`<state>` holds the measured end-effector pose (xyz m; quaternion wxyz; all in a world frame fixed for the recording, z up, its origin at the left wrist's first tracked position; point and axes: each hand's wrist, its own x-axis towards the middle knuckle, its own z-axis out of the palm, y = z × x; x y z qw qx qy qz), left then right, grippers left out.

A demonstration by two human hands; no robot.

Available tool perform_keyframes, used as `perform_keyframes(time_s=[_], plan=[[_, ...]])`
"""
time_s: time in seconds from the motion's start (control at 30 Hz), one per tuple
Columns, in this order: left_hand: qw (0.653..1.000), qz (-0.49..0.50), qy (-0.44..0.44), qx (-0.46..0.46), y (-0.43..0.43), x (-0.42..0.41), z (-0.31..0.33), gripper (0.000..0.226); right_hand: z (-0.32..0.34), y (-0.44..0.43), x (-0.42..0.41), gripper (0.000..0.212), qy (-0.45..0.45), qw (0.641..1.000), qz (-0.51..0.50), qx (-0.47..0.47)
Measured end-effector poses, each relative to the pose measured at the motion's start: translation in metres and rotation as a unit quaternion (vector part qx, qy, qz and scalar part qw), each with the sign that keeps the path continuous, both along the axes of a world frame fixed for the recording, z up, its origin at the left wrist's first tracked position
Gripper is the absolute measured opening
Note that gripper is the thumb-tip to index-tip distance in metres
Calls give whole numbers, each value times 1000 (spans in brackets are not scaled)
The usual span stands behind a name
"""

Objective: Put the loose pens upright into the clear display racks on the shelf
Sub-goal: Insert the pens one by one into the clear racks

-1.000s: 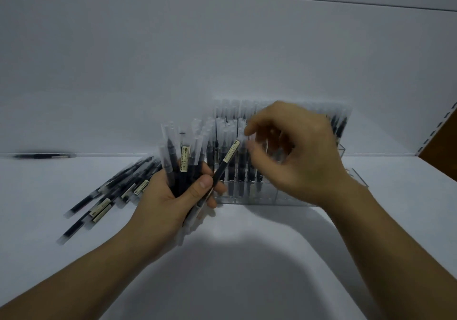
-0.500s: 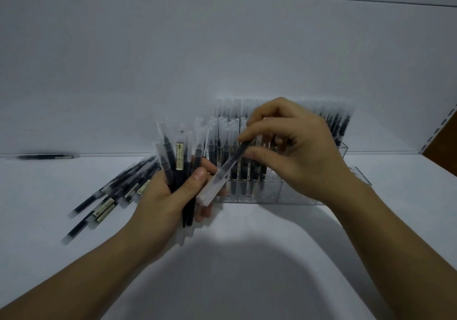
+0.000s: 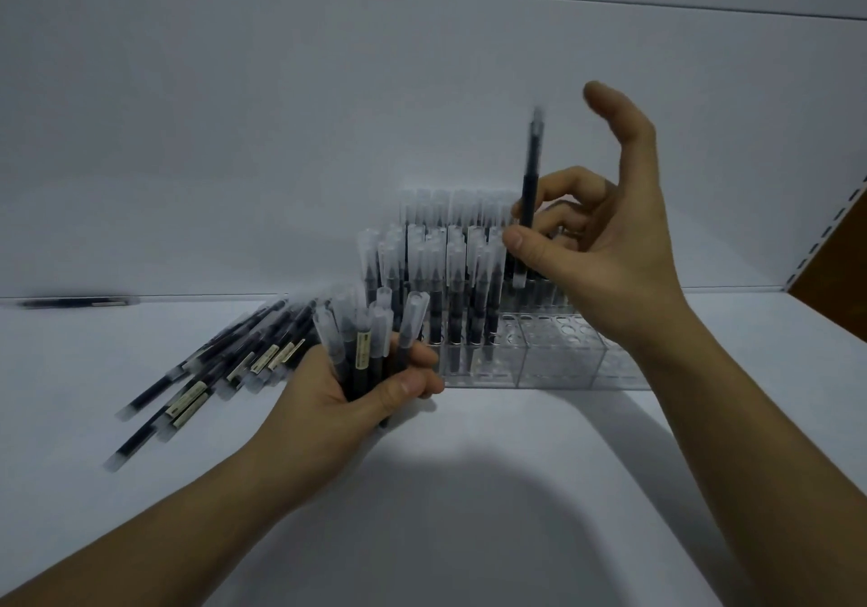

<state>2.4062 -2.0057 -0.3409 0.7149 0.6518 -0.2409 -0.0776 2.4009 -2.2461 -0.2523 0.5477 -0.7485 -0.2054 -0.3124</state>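
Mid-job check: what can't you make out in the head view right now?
Head view only:
1. Pen pinched by the right hand: top end motion-blurred.
2. Rack: right part hidden by the right arm, so free holes cannot be counted.
3. Bundle in the left hand: lower ends covered by that hand; count unclear.
4. Loose pile: labels too small to read.
5. Lone pen at far left: blurred.
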Motion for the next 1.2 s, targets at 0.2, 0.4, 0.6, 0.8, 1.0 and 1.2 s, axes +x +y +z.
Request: perform_keyframes(time_s=[0.2,0.4,0.6,0.8,1.0,1.2], plan=[[998,-3,-27,49,2,4,-3,14,1,-4,-2,113,31,998,4,-46],[997,-4,-61,42,-1,6,-8,7,0,-8,3,69,30,998,-30,-36],[999,-41,12,-18,0,11,-16,13,1,-8,2,17,1,998,-57,6],[999,-32,-35,17,2,12,-13,25,-4,-4,3,15,-59,992,-107,15],[996,-34,-72,41,2,9,-7,18,-7,-2,6,19,-79,986,-140,-37],[996,-29,-69,57,1,8,-6,18,-12,-1,8,27,-90,971,-173,-141]])
